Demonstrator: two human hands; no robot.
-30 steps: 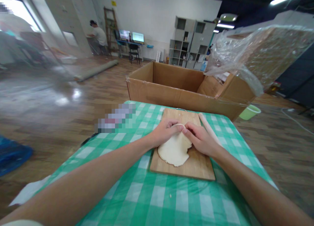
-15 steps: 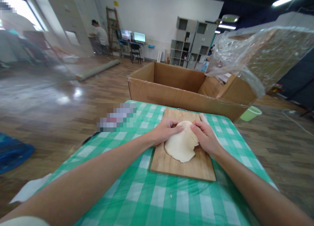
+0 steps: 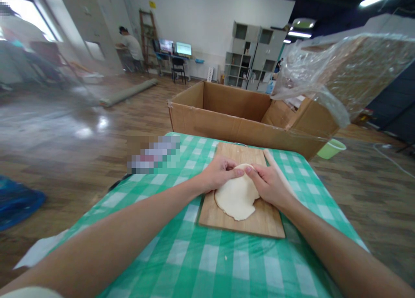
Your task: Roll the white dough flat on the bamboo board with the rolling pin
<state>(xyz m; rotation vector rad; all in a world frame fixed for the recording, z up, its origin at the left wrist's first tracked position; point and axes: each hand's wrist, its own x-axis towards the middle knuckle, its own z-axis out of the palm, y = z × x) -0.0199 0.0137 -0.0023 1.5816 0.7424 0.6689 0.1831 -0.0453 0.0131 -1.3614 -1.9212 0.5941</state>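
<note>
Over the wooden board (image 3: 266, 222): dough sheet (image 3: 236, 196), pale, thin, roundish, ragged notch at lower right edge; far edge in both hands, near part hanging down toward the board, can't tell if it touches.
Left hand (image 3: 221, 173): at the sheet's upper left, thumb on top, pinching the dough's edge; other fingers curled, partly hidden.
Right hand (image 3: 267, 181): at the upper right, thumb and fingertips pinching the dough; remaining fingers mostly hidden, can't tell their spread. Thumb tips near each other.
Board: flat, long side running away from the person, metal ring (image 3: 240, 144) at far end.
Rolling pin (image 3: 277, 168): pale, beside board's right edge, partly behind right hand.
Tablecloth (image 3: 210, 263): green-white check, small pale crumb (image 3: 226, 258) near the front.
Pixelated item (image 3: 154, 154): far left table edge, unreadable.
Cardboard box (image 3: 220, 118): large, just beyond table, clear plastic wrap (image 3: 304, 73) at its right.
Bucket (image 3: 331, 149): light green, on floor, right of box.
Back of room: person (image 3: 132, 47) in light shirt, two monitors (image 3: 183, 49), black chair (image 3: 178, 67), grey cabinets (image 3: 238, 56).
</note>
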